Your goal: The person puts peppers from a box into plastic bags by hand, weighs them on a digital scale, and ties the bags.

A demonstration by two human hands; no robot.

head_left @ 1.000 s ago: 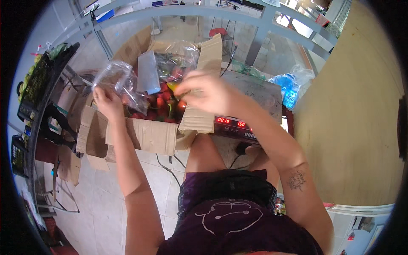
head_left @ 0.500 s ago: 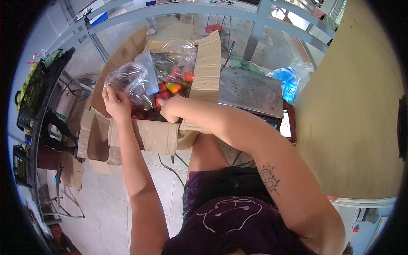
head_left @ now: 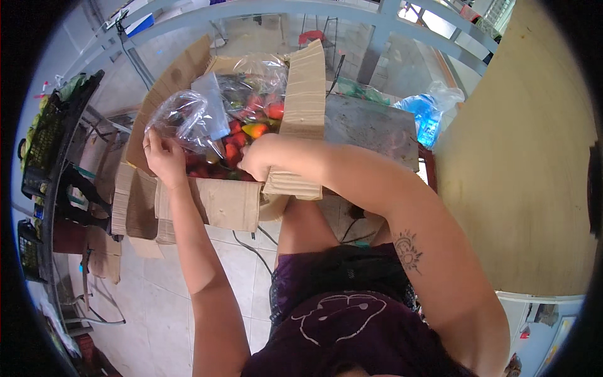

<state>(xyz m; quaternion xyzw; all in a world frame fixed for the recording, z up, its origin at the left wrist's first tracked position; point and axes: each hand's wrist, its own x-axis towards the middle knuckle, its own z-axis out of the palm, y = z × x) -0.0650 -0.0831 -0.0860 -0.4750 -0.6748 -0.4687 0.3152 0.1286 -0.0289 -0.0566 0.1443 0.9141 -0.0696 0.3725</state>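
Note:
An open cardboard box (head_left: 304,119) holds many peppers (head_left: 233,143), mostly red, with an orange-yellow one (head_left: 255,130) near its right side. On top of them, at the left, lies a clear plastic bag (head_left: 182,119). My left hand (head_left: 164,157) is closed on the near left edge of this bag, over the box's left part. Down among the red peppers at the near right corner reaches my right hand (head_left: 256,160). Its fingers point inward and are mostly hidden, so its grip does not show. Farther back, more clear plastic (head_left: 267,72) covers some peppers.
To the right of the box stands a scale with a flat metal platform (head_left: 370,129). Beyond it is a bag with blue contents (head_left: 427,116). A wooden panel (head_left: 515,169) rises at right, a grey railing (head_left: 264,20) runs behind, and a rack with crates (head_left: 47,144) stands left.
My left hand has shifted slightly left and down with the bag's edge. The right hand has moved a little right and down among the peppers, and the view has shifted slightly.

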